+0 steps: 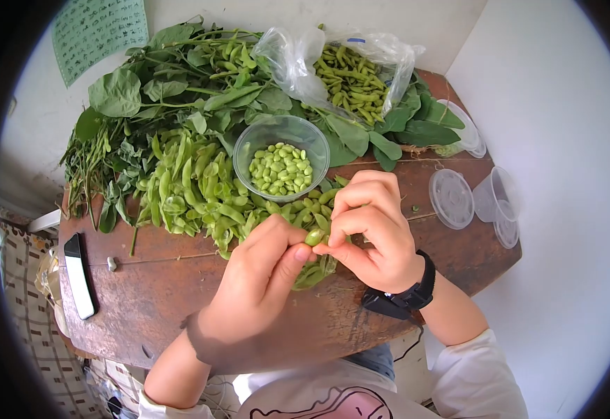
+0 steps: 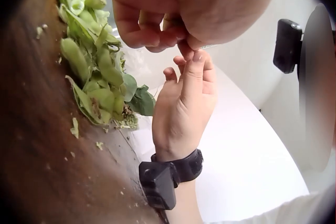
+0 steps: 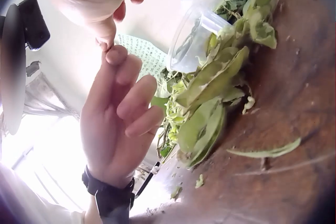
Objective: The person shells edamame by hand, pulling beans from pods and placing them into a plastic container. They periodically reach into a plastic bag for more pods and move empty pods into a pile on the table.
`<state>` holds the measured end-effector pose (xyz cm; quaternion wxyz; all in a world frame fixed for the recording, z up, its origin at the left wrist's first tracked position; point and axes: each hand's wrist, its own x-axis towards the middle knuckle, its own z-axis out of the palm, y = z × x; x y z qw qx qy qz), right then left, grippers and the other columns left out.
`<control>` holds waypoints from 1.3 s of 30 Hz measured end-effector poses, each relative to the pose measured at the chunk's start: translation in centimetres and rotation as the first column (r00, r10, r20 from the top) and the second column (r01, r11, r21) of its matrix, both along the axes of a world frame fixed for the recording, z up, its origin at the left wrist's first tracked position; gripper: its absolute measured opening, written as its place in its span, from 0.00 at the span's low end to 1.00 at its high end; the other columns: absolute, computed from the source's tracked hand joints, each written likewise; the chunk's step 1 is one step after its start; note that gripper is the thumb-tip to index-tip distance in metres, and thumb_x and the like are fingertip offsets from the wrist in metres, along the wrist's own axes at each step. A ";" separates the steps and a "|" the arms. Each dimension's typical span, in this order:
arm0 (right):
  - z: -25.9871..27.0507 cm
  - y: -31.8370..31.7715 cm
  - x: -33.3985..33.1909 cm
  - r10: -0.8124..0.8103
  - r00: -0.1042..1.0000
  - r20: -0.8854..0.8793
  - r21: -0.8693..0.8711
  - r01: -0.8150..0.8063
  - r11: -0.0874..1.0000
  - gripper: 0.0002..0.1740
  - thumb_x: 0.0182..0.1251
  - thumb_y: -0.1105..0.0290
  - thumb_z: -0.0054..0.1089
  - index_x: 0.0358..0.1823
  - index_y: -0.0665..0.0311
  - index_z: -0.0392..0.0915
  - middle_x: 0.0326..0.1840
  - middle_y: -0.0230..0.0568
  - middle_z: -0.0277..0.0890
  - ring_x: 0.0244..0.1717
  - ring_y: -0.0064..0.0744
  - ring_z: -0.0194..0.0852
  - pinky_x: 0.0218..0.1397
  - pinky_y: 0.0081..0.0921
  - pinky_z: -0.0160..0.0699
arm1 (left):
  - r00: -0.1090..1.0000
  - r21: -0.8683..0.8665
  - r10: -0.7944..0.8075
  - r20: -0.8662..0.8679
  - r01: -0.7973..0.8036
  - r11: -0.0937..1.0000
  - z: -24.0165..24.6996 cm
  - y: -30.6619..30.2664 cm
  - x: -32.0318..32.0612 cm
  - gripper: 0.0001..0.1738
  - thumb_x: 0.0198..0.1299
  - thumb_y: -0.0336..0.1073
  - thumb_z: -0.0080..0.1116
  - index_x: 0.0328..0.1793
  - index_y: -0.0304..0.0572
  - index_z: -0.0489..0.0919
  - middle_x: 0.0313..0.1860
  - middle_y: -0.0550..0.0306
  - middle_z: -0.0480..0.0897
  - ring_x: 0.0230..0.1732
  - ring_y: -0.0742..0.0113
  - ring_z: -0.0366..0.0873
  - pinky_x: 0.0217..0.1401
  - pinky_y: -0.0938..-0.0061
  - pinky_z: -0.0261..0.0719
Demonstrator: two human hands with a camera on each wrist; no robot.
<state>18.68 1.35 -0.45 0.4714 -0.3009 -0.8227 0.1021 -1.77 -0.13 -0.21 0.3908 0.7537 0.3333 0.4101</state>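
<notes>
In front of the bowl, my two hands meet at the fingertips over a small green soybean pod point(image 1: 314, 237). My left hand point(image 1: 252, 269) pinches its near end between thumb and index finger. My right hand point(image 1: 377, 234) grips the other side, with thumb and curled index finger close together. Both wrist views show the fingertips meeting, with the pod mostly hidden behind them. Just beyond the hands stands a clear plastic bowl point(image 1: 277, 127) with shelled green soybeans point(image 1: 280, 170) inside. Green pods and split shells point(image 1: 186, 181) lie heaped left of the bowl and under the hands.
Leafy soybean stalks point(image 1: 120, 91) cover the back of the wooden table point(image 1: 144, 286). Behind the bowl sits a plastic bag point(image 1: 287, 56) beside whole pods point(image 1: 354, 80). Clear lids point(image 1: 452, 199) and a tub point(image 1: 487, 199) stand at right, a phone point(image 1: 79, 276) at left.
</notes>
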 end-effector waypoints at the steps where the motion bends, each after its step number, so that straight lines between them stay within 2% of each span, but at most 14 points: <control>1: 0.1 0.0 0.0 0.020 1.000 -0.021 -0.028 -0.020 0.999 0.20 0.46 0.76 0.78 0.39 0.57 0.77 0.46 0.33 0.72 0.51 0.43 0.64 0.56 0.37 0.66 | 1.000 -0.002 0.002 0.001 -0.002 1.000 0.1 -0.1 0.0 0.05 0.70 0.28 0.56 0.43 0.32 0.78 0.34 0.49 0.74 0.34 0.54 0.74 0.38 0.66 0.73; 3: 0.5 -0.3 -0.2 0.038 0.998 -0.042 -0.052 -0.040 0.998 0.19 0.48 0.76 0.78 0.40 0.57 0.77 0.45 0.33 0.72 0.51 0.41 0.65 0.55 0.36 0.66 | 1.000 -0.049 0.017 -0.011 -0.018 0.999 0.2 -0.1 -0.2 0.04 0.70 0.27 0.55 0.43 0.32 0.78 0.34 0.49 0.74 0.35 0.53 0.75 0.39 0.67 0.73; 5: 0.9 -0.8 -0.7 -0.003 0.972 -0.235 -0.344 -0.080 0.936 0.13 0.55 0.75 0.76 0.41 0.61 0.82 0.42 0.34 0.78 0.47 0.36 0.69 0.54 0.32 0.68 | 0.999 0.010 0.035 -0.026 -0.034 0.999 0.0 0.1 -0.3 0.03 0.69 0.27 0.56 0.43 0.33 0.78 0.34 0.49 0.75 0.35 0.53 0.75 0.38 0.66 0.73; 9: -0.2 -0.4 -0.2 0.050 0.965 -0.258 -0.450 -0.166 0.877 0.07 0.64 0.75 0.69 0.42 0.68 0.87 0.37 0.40 0.86 0.43 0.30 0.74 0.51 0.30 0.70 | 0.981 0.126 0.132 -0.145 -0.114 0.985 0.3 -0.1 0.0 0.02 0.67 0.26 0.59 0.43 0.35 0.78 0.35 0.50 0.75 0.32 0.52 0.77 0.34 0.65 0.74; 13: -0.6 -0.3 -0.2 0.067 0.932 -0.357 -0.525 -0.259 0.811 0.10 0.66 0.75 0.68 0.46 0.70 0.87 0.38 0.39 0.85 0.43 0.28 0.74 0.50 0.26 0.71 | 0.973 0.195 0.175 -0.150 -0.145 0.970 -0.1 0.2 -0.2 0.03 0.65 0.26 0.61 0.43 0.35 0.79 0.35 0.51 0.76 0.32 0.51 0.77 0.32 0.64 0.75; 16: 0.0 -0.5 -0.1 0.042 0.901 -0.432 -0.651 -0.344 0.677 0.10 0.68 0.81 0.62 0.48 0.75 0.86 0.41 0.42 0.83 0.45 0.29 0.75 0.50 0.25 0.74 | 0.973 0.172 0.164 -0.165 -0.135 0.976 -0.1 0.3 -0.3 0.04 0.65 0.26 0.62 0.43 0.35 0.80 0.35 0.50 0.76 0.33 0.52 0.78 0.34 0.64 0.76; 18: 0.1 -0.7 -0.1 -0.112 0.847 -0.520 -0.783 -0.420 0.458 0.09 0.69 0.80 0.61 0.47 0.75 0.85 0.43 0.42 0.82 0.45 0.27 0.78 0.50 0.22 0.78 | 0.974 0.180 0.159 -0.160 -0.130 0.975 -0.5 0.5 -0.3 0.04 0.64 0.27 0.62 0.43 0.35 0.80 0.35 0.50 0.76 0.32 0.52 0.77 0.34 0.65 0.76; 28: -0.5 -0.8 0.1 -0.081 0.864 -0.497 -0.746 -0.378 0.548 0.09 0.67 0.81 0.62 0.45 0.72 0.87 0.43 0.40 0.82 0.45 0.25 0.78 0.49 0.22 0.77 | 0.998 0.054 0.032 -0.048 -0.029 0.998 -1.2 0.9 -0.3 0.05 0.67 0.29 0.62 0.42 0.34 0.82 0.28 0.53 0.74 0.29 0.62 0.73 0.31 0.74 0.70; 31: -0.7 -0.9 0.1 -0.065 0.838 -0.542 -0.711 -0.416 0.567 0.09 0.66 0.81 0.62 0.44 0.72 0.87 0.42 0.40 0.83 0.45 0.25 0.77 0.47 0.22 0.76 | 0.998 -0.073 -0.050 0.030 0.053 0.996 -0.8 0.9 -0.5 0.07 0.69 0.32 0.61 0.42 0.35 0.83 0.30 0.56 0.75 0.29 0.66 0.72 0.32 0.73 0.70; 32: -0.7 -0.9 0.1 -0.065 0.850 -0.523 -0.720 -0.400 0.567 0.09 0.67 0.81 0.61 0.45 0.72 0.87 0.43 0.40 0.83 0.44 0.24 0.76 0.46 0.22 0.75 | 0.994 -0.378 -0.047 0.101 0.082 0.922 -0.1 0.7 -0.7 0.08 0.70 0.33 0.60 0.41 0.35 0.83 0.31 0.57 0.76 0.31 0.67 0.73 0.34 0.74 0.71; 33: -0.7 -1.0 0.1 -0.064 0.862 -0.502 -0.730 -0.383 0.566 0.09 0.67 0.81 0.61 0.45 0.72 0.87 0.43 0.39 0.83 0.44 0.24 0.76 0.46 0.22 0.75 | 0.986 -0.644 -0.021 0.167 0.125 0.755 0.3 0.5 -0.8 0.09 0.71 0.34 0.59 0.41 0.36 0.83 0.33 0.58 0.76 0.33 0.69 0.73 0.37 0.74 0.72; 36: -0.3 -0.8 0.5 -0.036 0.882 -0.469 -0.750 -0.376 0.543 0.11 0.69 0.81 0.60 0.49 0.72 0.86 0.46 0.40 0.82 0.45 0.24 0.77 0.48 0.22 0.76 | 0.953 -0.725 0.002 0.303 0.229 0.649 -0.3 0.6 -1.1 0.11 0.73 0.35 0.57 0.41 0.36 0.84 0.35 0.61 0.76 0.32 0.73 0.72 0.36 0.77 0.71; 37: 0.1 -0.9 0.2 -0.035 0.882 -0.471 -0.749 -0.378 0.544 0.11 0.69 0.81 0.60 0.49 0.72 0.86 0.46 0.40 0.82 0.45 0.24 0.77 0.48 0.22 0.76 | 0.954 -0.725 0.002 0.301 0.227 0.650 -0.4 0.8 -1.0 0.11 0.73 0.35 0.57 0.41 0.36 0.84 0.35 0.61 0.76 0.32 0.73 0.72 0.36 0.77 0.71; 39: 0.8 -1.0 -0.4 -0.079 0.762 -0.642 -0.711 -0.555 0.431 0.12 0.70 0.80 0.59 0.52 0.71 0.85 0.48 0.40 0.81 0.47 0.24 0.79 0.50 0.22 0.77 | 0.995 -0.342 -0.026 0.100 0.059 0.938 -0.8 1.0 -0.7 0.12 0.75 0.37 0.55 0.42 0.37 0.83 0.34 0.63 0.74 0.26 0.78 0.70 0.30 0.82 0.68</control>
